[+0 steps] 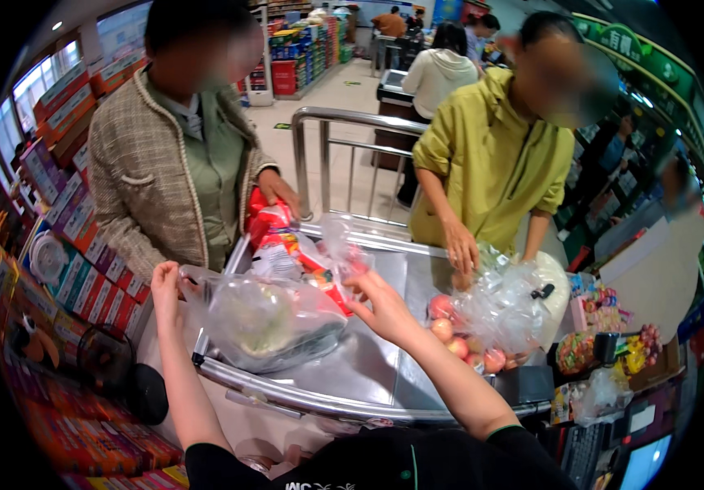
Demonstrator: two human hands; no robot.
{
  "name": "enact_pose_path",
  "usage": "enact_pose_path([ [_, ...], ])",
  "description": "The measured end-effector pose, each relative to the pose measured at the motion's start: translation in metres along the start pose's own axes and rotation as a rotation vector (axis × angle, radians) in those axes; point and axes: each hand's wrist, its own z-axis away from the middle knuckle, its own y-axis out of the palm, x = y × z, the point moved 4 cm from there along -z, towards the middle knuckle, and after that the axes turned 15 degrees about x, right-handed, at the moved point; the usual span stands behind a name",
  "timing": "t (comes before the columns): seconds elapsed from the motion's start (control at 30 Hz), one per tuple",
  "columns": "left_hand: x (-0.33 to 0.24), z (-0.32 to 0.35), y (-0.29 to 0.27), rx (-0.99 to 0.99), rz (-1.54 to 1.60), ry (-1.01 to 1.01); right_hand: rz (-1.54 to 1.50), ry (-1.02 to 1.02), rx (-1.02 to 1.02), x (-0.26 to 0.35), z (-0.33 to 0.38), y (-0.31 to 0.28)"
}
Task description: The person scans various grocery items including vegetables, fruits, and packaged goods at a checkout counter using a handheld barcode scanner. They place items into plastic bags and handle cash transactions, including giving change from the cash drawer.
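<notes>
My left hand (167, 287) is closed on the gathered edge of a clear plastic bag (287, 318), which rests on the metal checkout counter (360, 367). Through the film show a round pale-green vegetable, like a cabbage, and something dark green below it. My right hand (380, 309) reaches over the counter, fingers apart, beside a red-and-white package (291, 253) and another clear bag (340, 241) with reddish contents. Whether its fingertips touch either one I cannot tell. Farther right, clear bags (503, 310) lie over several red apples (458, 347).
One person in a tweed jacket (144, 163) stands far left, a hand on the red package. Another in a yellow jacket (491, 155) handles the bags at right. A steel railing (352, 118) rises behind the counter. Stacked boxes (91, 269) line my left; a keyboard (582, 449) sits lower right.
</notes>
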Motion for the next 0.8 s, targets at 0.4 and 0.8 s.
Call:
enact_pose_path([
  [0.4,-0.007,0.170,0.283,0.348,-0.313,0.366,-0.177,0.570,-0.263,-0.080,0.318,-0.091],
  [0.8,0.069,0.281,0.574,0.893,-0.696,0.391,0.478,0.816,0.342,-0.127,0.414,-0.122],
])
